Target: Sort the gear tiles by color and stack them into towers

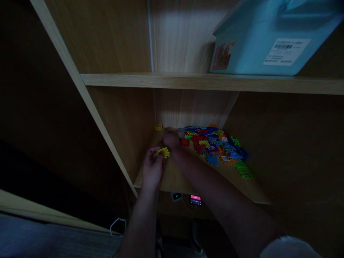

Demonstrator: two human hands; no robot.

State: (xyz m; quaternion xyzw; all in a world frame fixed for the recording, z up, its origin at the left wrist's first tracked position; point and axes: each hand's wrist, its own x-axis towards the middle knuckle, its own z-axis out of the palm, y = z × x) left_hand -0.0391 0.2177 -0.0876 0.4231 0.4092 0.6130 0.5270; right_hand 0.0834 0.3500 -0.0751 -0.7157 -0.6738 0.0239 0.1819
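Between the thumb and fingers of my left hand (152, 167) is a yellow toothed puzzle tile (163, 153), held above the left part of the lower shelf. My right hand (171, 139) reaches deeper, just left of the heap; its fingers are dark and mostly hidden, so I cannot see whether it holds anything. Behind it, in the back left corner, stands a small yellow stack of tiles (158, 127). A heap of mixed coloured interlocking tiles (205, 141) covers the right back of the shelf, with a row of green tiles (243, 170) at its front right.
A light blue plastic container (258, 50) with a white label stands on the upper shelf (172, 80). Wooden side walls enclose the lower shelf (174, 179). Below its front edge lie a lit phone (195, 200) and a small white-edged device (176, 196) with a cable.
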